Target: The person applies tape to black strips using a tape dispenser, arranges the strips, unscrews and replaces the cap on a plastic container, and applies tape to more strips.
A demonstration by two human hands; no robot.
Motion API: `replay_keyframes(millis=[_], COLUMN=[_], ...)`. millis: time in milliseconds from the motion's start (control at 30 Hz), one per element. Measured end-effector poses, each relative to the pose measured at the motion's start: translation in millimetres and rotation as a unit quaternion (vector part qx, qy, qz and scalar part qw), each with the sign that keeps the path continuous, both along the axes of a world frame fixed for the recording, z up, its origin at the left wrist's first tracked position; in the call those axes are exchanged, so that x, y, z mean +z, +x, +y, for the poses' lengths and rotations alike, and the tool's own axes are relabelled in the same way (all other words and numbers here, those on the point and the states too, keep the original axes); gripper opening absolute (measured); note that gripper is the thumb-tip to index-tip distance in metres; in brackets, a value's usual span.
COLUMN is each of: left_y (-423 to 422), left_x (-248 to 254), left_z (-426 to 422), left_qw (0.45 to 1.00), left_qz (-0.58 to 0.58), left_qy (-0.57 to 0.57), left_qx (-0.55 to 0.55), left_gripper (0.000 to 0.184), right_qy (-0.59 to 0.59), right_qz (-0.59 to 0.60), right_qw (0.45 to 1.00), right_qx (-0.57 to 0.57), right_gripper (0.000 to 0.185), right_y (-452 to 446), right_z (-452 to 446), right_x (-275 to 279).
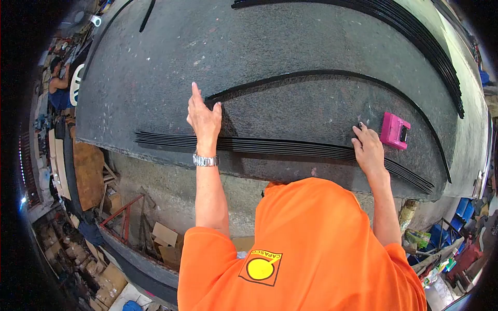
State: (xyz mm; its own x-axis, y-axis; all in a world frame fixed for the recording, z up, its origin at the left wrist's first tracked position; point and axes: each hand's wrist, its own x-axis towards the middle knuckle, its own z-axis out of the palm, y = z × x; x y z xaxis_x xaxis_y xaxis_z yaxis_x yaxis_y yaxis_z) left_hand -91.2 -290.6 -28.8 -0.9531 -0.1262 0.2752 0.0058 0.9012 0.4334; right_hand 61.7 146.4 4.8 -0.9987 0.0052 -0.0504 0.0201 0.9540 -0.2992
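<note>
My left hand (204,116), with a metal watch (205,159) on its wrist, is open, thumb and fingers spread. It is at the left end of a long curved black strip (311,72), by the gap between thumb and index finger. My right hand (371,150) is curled, its fingertips close around a small dark thing (360,125) too small to name. Just right of that hand stands a pink box-like device (395,130) with a dark window. Under both forearms runs a row of thin black strips (290,146) lying side by side.
The dark worktable (155,78) has a scuffed surface. A thick bundle of black strips (404,23) curves along its far right. Short dark strips (148,15) lie at the far left. Cardboard (165,234) and a red metal frame (122,213) are below the near edge. A person (59,85) is beyond the left end.
</note>
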Motion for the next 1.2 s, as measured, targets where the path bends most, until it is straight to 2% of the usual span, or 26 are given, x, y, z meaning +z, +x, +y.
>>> replay_keyframes(millis=[200,367,500,633,667,767,800,933,1033,1167,1200], left_y=[-11,21,54,76,81,86,87,85,82,79,79], left_x=[18,23,27,41,46,38,37,44,53,42,48], left_z=[-2,30,63,78,80,76,83,119,150,194,209], left_qw=[0.989,0.975,0.929,0.844,0.807,0.640,0.628,0.577,0.496,0.421,0.430], left_qz=[-0.121,-0.020,-0.065,-0.122,-0.124,-0.179,-0.187,-0.239,-0.301,-0.378,-0.384], left_qy=[0.071,0.210,0.364,0.518,0.569,0.740,0.750,0.779,0.814,0.820,0.811], left_qx=[-0.048,-0.070,-0.031,-0.070,-0.094,-0.101,-0.087,-0.065,-0.012,-0.083,-0.097], left_gripper=[0.088,0.085,0.085,0.083,0.078,0.072,0.062,0.055,0.060,0.040,0.032], right_qy=[0.008,0.061,0.007,-0.015,-0.017,-0.021,-0.020,-0.019,-0.046,-0.041,-0.033], right_qz=[-0.010,0.011,0.028,0.031,0.028,0.015,0.010,0.018,0.059,0.124,0.141], right_qw=[1.000,0.998,0.999,0.999,0.999,0.999,0.999,1.000,0.997,0.990,0.988], right_qx=[-0.012,-0.006,0.021,0.040,0.040,0.031,0.027,0.006,-0.023,-0.045,-0.048], right_gripper=[0.034,0.031,0.029,0.028,0.028,0.028,0.028,0.028,0.028,0.034,0.036], right_y=[-4,-7,-16,-21,-21,-19,-17,-5,7,27,31], right_z=[-4,-18,-41,-54,-54,-52,-50,-40,-32,-24,-24], right_x=[7,13,23,27,28,32,33,37,52,79,86])
